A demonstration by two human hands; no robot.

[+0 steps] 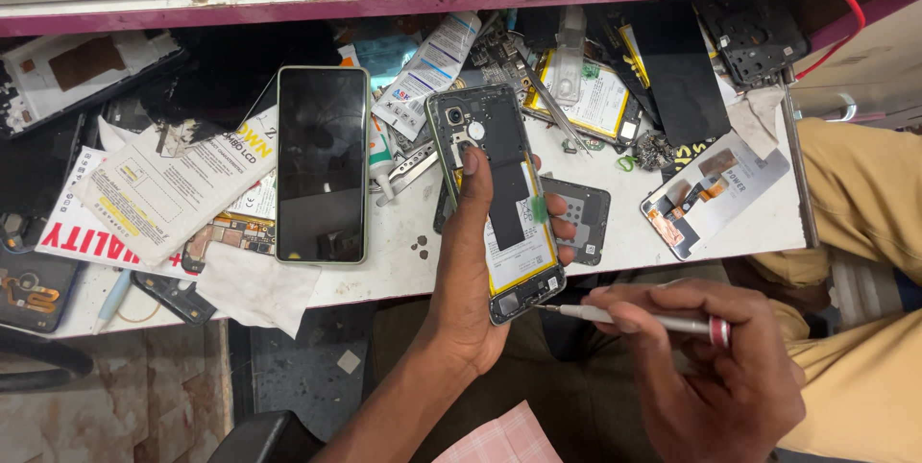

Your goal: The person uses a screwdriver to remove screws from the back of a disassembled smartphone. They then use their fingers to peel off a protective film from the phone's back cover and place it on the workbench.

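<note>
Grip: left hand [471, 280] is wrapped around the opened phone [497, 196], thumb lying along its left edge, fingertips peeking out on the right side.
Right hand: right hand [715, 367] is clenched on a slim screwdriver [634, 318], pinched like a pen, red band on the handle end at about 3 o'clock.
Tip: screwdriver point sits right at the phone's bottom edge, roughly 5 o'clock on the phone body; can't quite tell if it's in a screw.
Opened phone: back cover is off, so you see the battery with its yellow border, a black strip over it and the camera area up at 12 o'clock. It's held just over the front edge of the workbench [615, 252], tilted a bit.
Bench, 9 o'clock of the phone: a whole phone with green frame [322, 163] lying screen-up, on top of papers.
Bench, 3 o'clock: a small dark cover plate [581, 218] just beside the fingers, then a flex part on a white card [715, 189] further out.
Bench, 12 o'clock: tweezers [552, 103], a loose battery [600, 98], a white tube [427, 69], all jumbled.
</note>
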